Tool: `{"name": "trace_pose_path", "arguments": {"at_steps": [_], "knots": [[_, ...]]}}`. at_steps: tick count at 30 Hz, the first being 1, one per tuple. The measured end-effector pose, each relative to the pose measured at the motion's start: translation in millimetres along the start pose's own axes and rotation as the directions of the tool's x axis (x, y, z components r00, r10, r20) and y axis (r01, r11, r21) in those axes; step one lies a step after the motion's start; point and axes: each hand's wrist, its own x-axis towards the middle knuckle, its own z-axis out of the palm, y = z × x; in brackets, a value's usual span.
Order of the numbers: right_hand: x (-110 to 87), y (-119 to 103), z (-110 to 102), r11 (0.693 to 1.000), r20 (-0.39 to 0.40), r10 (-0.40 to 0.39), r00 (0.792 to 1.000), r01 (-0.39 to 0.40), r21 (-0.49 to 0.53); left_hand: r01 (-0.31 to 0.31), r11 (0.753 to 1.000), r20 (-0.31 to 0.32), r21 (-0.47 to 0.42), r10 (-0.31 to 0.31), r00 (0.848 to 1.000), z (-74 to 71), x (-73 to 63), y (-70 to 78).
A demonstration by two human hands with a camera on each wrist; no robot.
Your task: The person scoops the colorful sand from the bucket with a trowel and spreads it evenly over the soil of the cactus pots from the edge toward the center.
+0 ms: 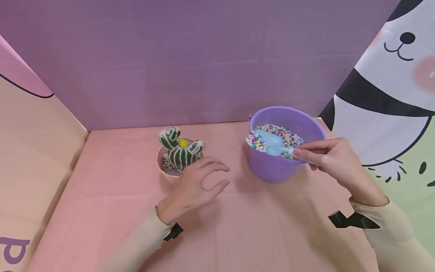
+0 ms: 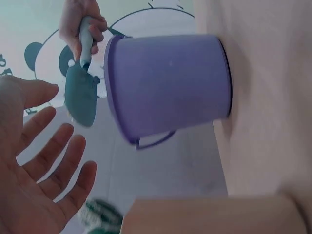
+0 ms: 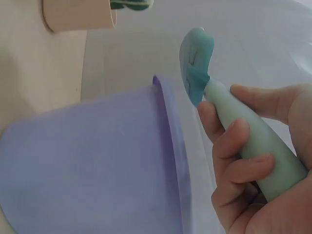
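Fingers [image 3: 233, 141] of the right hand [image 1: 334, 162] are clamped round the pale handle [image 3: 258, 141] of a scoop [image 1: 272, 143]. Ahead of them, its light-blue blade carries heaped multicoloured beads [image 1: 255, 141] above a purple bucket [image 1: 272, 168] containing more. Left hand [image 1: 193, 185]: fingers apart, holding nothing; just beyond, a striped green cactus [image 1: 181, 155], yellow-topped, stands in a pale pot [image 1: 168, 176].

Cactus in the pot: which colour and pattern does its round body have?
The cactus body is green with whitish stripes, clearest in the head view.
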Motion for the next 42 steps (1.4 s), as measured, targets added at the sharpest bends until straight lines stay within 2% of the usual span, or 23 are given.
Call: {"name": "trace_pose_path", "arguments": {"at_steps": [4, 9, 16, 22, 25, 30, 35, 38, 40, 42], "knots": [[-2.7, -4.6, 5.9, 1.000, 0.008, -0.008, 1.000, 0.008, 0.005, -0.051, 0.998, -0.034, 0.035, 0.053, 0.998, -18.5, -9.3, -8.0], [-7.9, -6.4, 14.1, 1.000, 0.006, -0.016, 1.000, 0.016, -0.017, -0.072, 0.995, -0.059, 0.069, 0.076, 0.995, -39.6, -22.5, -19.8], [-10.1, -8.4, 35.7, 0.998, 0.031, -0.063, 0.998, 0.062, 0.034, -0.012, 0.991, -0.026, 0.130, 0.015, 1.000, -74.5, -46.0, -38.7], [-10.0, -13.4, 50.5, 0.998, 0.072, -0.047, 0.996, 0.044, 0.032, 0.070, 0.978, -0.004, 0.198, -0.071, 0.997, -100.7, -57.2, -55.1], [-9.8, -17.2, 58.4, 0.999, 0.084, -0.044, 0.995, 0.042, 0.024, 0.091, 0.965, 0.006, 0.246, -0.096, 0.995, -104.9, -60.5, -65.4], [-8.9, -23.0, 73.6, 0.998, 0.097, -0.065, 0.993, 0.063, 0.026, 0.130, 0.939, 0.039, 0.318, -0.150, 0.988, -103.3, -64.7, -82.7], [-6.3, -26.8, 88.4, 0.997, 0.090, -0.080, 0.993, 0.080, 0.014, 0.214, 0.940, 0.080, 0.266, -0.242, 0.967, -100.2, -63.7, -98.6], [-4.6, -28.7, 97.9, 0.996, 0.076, -0.088, 0.993, 0.089, -0.008, 0.248, 0.943, 0.101, 0.224, -0.275, 0.956, -97.7, -64.8, -107.6], [-3.3, -30.1, 104.7, 0.995, 0.071, -0.098, 0.993, 0.100, -0.023, 0.248, 0.946, 0.098, 0.209, -0.272, 0.957, -96.1, -67.2, -112.9], [-1.7, -31.2, 111.7, 0.994, 0.071, -0.104, 0.992, 0.107, -0.028, 0.231, 0.950, 0.079, 0.208, -0.251, 0.965, -95.2, -69.4, -117.6]]}}
